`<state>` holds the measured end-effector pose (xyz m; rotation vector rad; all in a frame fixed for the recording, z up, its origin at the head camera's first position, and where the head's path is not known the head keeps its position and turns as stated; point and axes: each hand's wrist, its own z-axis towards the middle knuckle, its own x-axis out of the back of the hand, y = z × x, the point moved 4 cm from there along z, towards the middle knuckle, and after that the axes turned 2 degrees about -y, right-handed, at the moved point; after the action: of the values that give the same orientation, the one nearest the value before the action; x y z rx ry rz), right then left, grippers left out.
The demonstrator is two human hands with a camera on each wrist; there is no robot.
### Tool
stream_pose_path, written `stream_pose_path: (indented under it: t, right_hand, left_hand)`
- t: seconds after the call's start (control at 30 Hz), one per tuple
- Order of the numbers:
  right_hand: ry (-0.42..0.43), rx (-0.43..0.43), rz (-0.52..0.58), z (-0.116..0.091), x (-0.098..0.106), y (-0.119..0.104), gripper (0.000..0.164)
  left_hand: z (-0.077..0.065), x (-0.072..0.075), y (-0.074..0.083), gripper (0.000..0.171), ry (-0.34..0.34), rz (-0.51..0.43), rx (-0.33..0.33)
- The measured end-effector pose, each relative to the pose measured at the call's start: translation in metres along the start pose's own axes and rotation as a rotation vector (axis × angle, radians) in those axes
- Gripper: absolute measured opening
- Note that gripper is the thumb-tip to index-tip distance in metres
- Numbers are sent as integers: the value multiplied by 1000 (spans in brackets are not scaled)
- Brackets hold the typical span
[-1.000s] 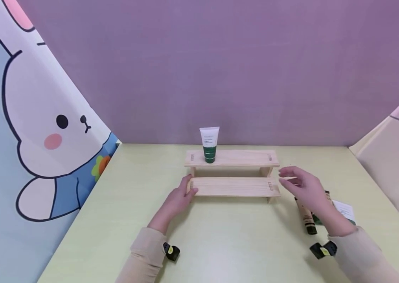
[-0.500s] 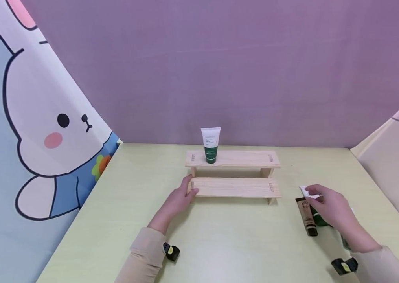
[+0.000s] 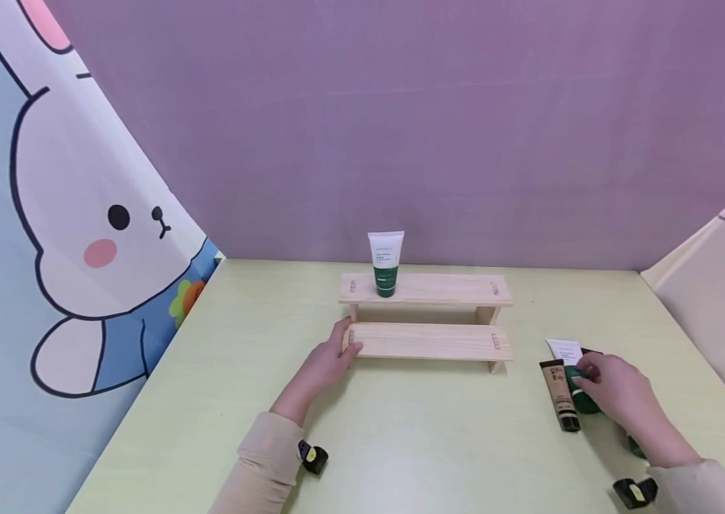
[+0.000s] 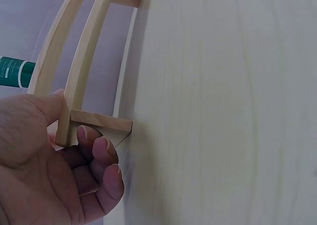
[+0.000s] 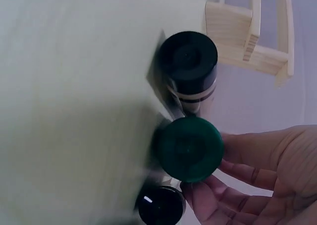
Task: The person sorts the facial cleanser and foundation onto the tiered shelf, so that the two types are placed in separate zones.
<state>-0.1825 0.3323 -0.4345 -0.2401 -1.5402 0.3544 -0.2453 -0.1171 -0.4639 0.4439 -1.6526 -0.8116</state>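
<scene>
- Centrally, one two-tier rack [image 3: 428, 341].
- Two hands: left hand [image 3: 323, 365], fingers curled round its left end; right hand [image 3: 619, 391], thumb and fingers pinching one green-capped tube [image 5: 189, 149], right of the rack.
- One standing tube [image 3: 386, 263], upper tier; contents hidden.
- Two dark-capped tubes [image 3: 558, 394] flanking the pinched one.

The bench [image 3: 439, 442] is pale yellow-green, faintly grained. The two-tier wooden rack [image 3: 429, 340] is pinkish beige with fine grain; the standing squeeze tube [image 3: 386, 264] is white above, deep green below. Toward the bench's right edge, one lying tube [image 3: 558, 391] is brownish gold with black ends, the neighbouring tube [image 3: 583, 401] white and green. The backdrop [image 3: 401, 121] is purple; the black-outlined white rabbit print [image 3: 66, 214] has a pink cheek.
</scene>
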Motion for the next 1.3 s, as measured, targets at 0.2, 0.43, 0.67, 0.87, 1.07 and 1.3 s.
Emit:
stream_pose_path:
  t: [0.2, 0.43, 0.67, 0.87, 1.07, 1.3]
  right_hand:
    - [-46, -63, 41, 1, 0, 7, 38]
    - [-75, -70, 16, 4, 1, 3, 35]
    - [-125, -64, 3, 6, -1, 4, 34]
    - [-154, -73, 12, 9, -2, 4, 33]
    - [-227, -112, 55, 10, -7, 6, 36]
    - [-221, -124, 55, 9, -12, 9, 51]
  left_hand:
    - [1, -1, -1, 60, -8, -2, 6]
    - [1, -1, 0, 61, -7, -5, 10]
    - [2, -1, -1, 60, -5, 2, 17]
    - [1, 1, 1, 60, 1, -2, 6]
    - [2, 0, -1, 60, 4, 8, -16]
    - [4, -1, -2, 60, -6, 0, 12]
